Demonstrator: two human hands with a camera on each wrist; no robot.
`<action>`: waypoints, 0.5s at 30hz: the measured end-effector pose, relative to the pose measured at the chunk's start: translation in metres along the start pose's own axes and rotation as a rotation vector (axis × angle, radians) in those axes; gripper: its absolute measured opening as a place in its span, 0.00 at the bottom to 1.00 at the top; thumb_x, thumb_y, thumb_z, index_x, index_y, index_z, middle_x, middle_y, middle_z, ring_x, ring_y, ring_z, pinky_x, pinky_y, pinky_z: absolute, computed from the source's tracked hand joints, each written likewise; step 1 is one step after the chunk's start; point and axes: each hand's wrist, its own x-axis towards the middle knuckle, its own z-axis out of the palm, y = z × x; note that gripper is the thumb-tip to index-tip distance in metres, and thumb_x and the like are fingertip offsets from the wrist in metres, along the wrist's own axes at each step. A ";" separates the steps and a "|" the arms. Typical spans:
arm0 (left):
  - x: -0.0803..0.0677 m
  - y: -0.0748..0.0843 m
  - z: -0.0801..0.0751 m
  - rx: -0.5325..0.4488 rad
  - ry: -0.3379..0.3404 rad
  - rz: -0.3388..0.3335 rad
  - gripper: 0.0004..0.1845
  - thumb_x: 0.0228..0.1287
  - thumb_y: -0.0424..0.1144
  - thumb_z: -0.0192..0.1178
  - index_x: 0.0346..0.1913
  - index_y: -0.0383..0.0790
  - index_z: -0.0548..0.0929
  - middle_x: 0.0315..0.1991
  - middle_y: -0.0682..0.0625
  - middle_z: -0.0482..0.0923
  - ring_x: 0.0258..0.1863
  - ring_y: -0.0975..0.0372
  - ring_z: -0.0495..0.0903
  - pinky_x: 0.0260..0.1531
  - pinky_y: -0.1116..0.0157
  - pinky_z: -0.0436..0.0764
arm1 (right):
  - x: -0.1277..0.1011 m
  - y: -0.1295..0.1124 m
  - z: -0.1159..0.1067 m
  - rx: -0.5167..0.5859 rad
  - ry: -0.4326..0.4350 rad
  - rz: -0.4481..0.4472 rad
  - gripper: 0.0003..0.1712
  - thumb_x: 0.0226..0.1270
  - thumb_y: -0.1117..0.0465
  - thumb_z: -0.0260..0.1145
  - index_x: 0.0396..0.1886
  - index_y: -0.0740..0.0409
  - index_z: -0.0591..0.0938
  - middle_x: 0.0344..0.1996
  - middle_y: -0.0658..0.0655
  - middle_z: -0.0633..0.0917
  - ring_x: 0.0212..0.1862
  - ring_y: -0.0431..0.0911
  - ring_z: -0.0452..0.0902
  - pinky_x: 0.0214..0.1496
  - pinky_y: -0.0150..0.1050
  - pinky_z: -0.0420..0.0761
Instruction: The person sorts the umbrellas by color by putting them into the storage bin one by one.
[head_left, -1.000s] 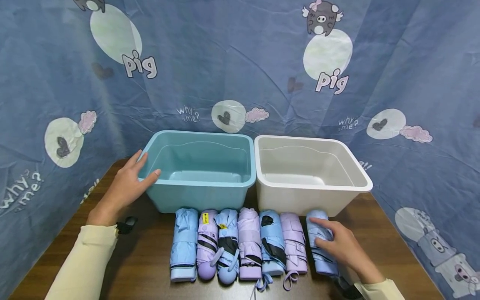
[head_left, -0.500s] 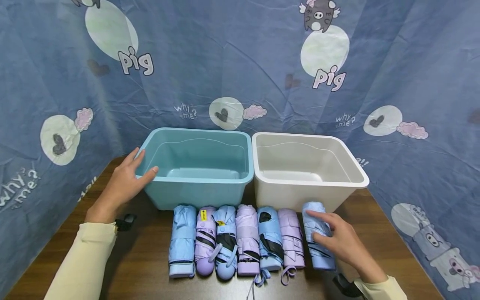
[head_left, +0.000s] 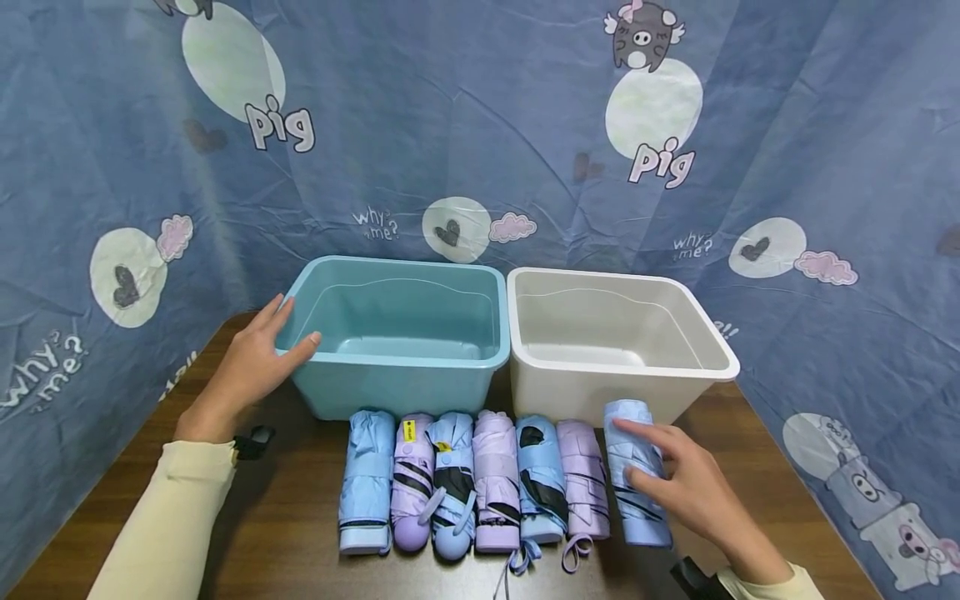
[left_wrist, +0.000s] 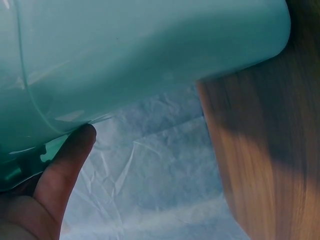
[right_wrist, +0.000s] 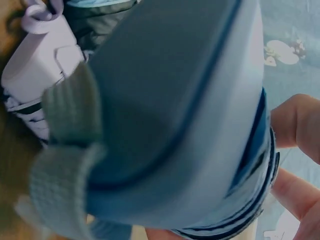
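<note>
My right hand (head_left: 701, 492) grips the rightmost folded blue umbrella (head_left: 637, 512), thumb and fingers around its side. In the right wrist view, this umbrella's flat handle end (right_wrist: 160, 90) looms close, with a blurred wrist strap (right_wrist: 70, 150). My left hand (head_left: 247, 367) rests at the left front corner of the teal bin (head_left: 405, 392), its fingers spread and fairly straight along the rim. One finger (left_wrist: 67, 165) touches the bin's edge in the left wrist view. Several other folded umbrellas, blue and lilac, lie in a row, including a lilac one (head_left: 583, 483) nearest the held umbrella.
Right of the teal bin stands a white bin (head_left: 600, 392), their rims nearly touching. Both stand on a brown wooden table (head_left: 270, 533), behind the umbrella row. A blue printed cloth (head_left: 480, 100) hangs behind them.
The rightmost blue umbrella has shifted slightly in my right hand's grip, and its lower end now stands a little farther from the lilac one. The left hand stays on the teal bin.
</note>
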 end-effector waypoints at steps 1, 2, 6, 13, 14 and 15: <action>0.000 0.000 0.000 -0.003 0.001 0.001 0.46 0.67 0.60 0.53 0.76 0.35 0.48 0.76 0.36 0.42 0.69 0.32 0.50 0.56 0.30 0.57 | 0.000 -0.001 -0.001 0.007 0.005 -0.004 0.32 0.52 0.63 0.74 0.59 0.42 0.81 0.49 0.54 0.81 0.40 0.45 0.76 0.34 0.35 0.79; 0.000 0.000 0.000 -0.006 0.003 0.002 0.46 0.67 0.60 0.53 0.76 0.35 0.48 0.76 0.36 0.42 0.69 0.32 0.50 0.56 0.30 0.57 | 0.000 -0.003 -0.002 0.014 0.009 -0.006 0.32 0.52 0.63 0.74 0.59 0.41 0.81 0.49 0.54 0.81 0.40 0.44 0.76 0.34 0.34 0.79; 0.000 0.000 0.000 -0.017 0.009 -0.001 0.47 0.67 0.60 0.53 0.76 0.35 0.46 0.76 0.36 0.41 0.70 0.33 0.49 0.57 0.31 0.56 | 0.001 -0.009 -0.005 0.045 0.017 -0.025 0.33 0.52 0.65 0.74 0.60 0.40 0.80 0.51 0.53 0.80 0.40 0.45 0.75 0.34 0.35 0.80; 0.000 -0.001 0.002 -0.011 0.005 -0.010 0.48 0.67 0.60 0.53 0.76 0.33 0.46 0.76 0.35 0.42 0.70 0.34 0.50 0.58 0.31 0.57 | 0.004 -0.019 -0.010 0.062 0.016 -0.062 0.33 0.53 0.64 0.74 0.60 0.39 0.79 0.51 0.53 0.79 0.37 0.44 0.76 0.31 0.34 0.79; 0.000 -0.001 0.002 -0.010 0.005 -0.009 0.48 0.67 0.60 0.53 0.76 0.33 0.46 0.76 0.35 0.42 0.70 0.33 0.50 0.58 0.31 0.57 | 0.004 -0.020 -0.011 0.063 0.011 -0.062 0.33 0.53 0.64 0.74 0.60 0.38 0.79 0.52 0.53 0.79 0.37 0.44 0.75 0.31 0.34 0.79; 0.000 -0.001 0.002 -0.009 0.004 -0.009 0.48 0.67 0.60 0.53 0.76 0.33 0.46 0.76 0.35 0.42 0.69 0.33 0.50 0.58 0.31 0.57 | 0.005 -0.022 -0.011 0.068 0.007 -0.064 0.33 0.54 0.64 0.74 0.60 0.38 0.79 0.52 0.53 0.79 0.37 0.44 0.75 0.31 0.35 0.79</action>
